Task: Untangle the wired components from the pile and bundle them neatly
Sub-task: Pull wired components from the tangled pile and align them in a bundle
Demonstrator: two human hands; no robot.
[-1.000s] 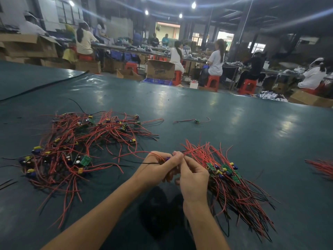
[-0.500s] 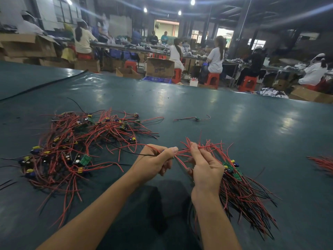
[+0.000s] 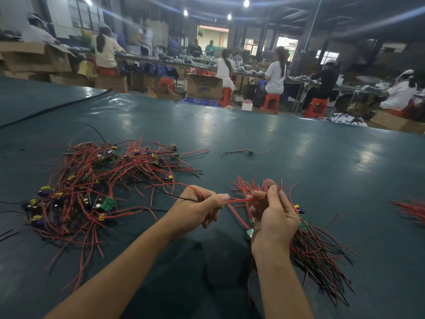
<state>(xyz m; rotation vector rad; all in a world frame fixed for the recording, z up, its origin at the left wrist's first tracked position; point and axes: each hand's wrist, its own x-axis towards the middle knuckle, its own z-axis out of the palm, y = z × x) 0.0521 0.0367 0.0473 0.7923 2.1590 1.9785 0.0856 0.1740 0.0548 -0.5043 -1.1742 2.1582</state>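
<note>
A tangled pile (image 3: pixel 96 189) of red and black wires with small green boards and yellow parts lies on the left of the dark green table (image 3: pixel 299 162). My left hand (image 3: pixel 200 206) pinches a red and black wire that trails back toward the pile. My right hand (image 3: pixel 273 212) grips the gathered bundle (image 3: pixel 317 254) of wired boards, whose wire ends fan out toward the lower right. A red wire stretches between the two hands. One small green board (image 3: pixel 249 233) hangs below my right wrist.
A single wired board (image 3: pixel 249 152) lies alone farther back on the table. More red wires (image 3: pixel 411 210) show at the right edge. A black cable (image 3: pixel 57 107) crosses the far left. Beyond the table, people sit on red stools among cardboard boxes.
My hands have moved apart, the left pulling a wire leftward while the right lifted the bundle's upper end. A green board now dangles under the right wrist.
</note>
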